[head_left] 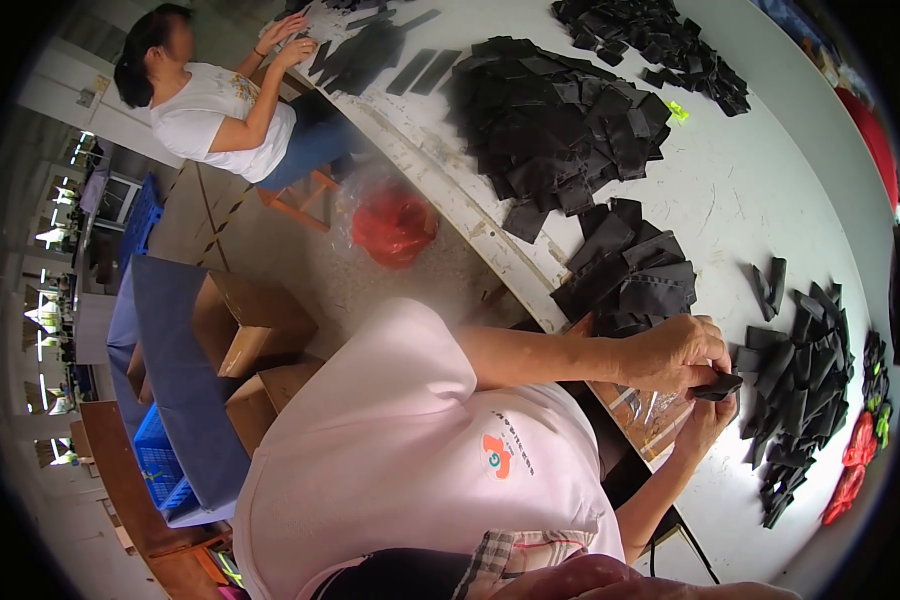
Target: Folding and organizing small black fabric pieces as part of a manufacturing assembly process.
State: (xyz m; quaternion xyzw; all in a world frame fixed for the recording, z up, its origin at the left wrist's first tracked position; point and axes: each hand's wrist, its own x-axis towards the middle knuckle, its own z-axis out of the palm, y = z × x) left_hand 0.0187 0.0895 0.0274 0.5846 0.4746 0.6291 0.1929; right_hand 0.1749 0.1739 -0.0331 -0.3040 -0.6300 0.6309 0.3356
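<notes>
Over the near edge of the white table, both of my hands meet at one small folded black fabric piece [718, 388]. My left hand [670, 355] reaches in from the left and pinches it between thumb and fingers. From below, my right hand [707, 422] grips the same piece, its fingertips partly hidden behind it. Just beyond my left hand lies a stack of flat black fabric pieces [650, 275]. To the right of both hands spreads a heap of narrow, folded black pieces [798, 370], with a pair of loose ones [769, 288] at its far end.
A large pile of black pieces [570, 120] covers the table's middle, with another pile [650, 40] behind. A co-worker [225, 110] sits at the table's far left. A red plastic bag [395, 228] and cardboard boxes [255, 320] stand on the floor. Red bundles [852, 455] lie far right.
</notes>
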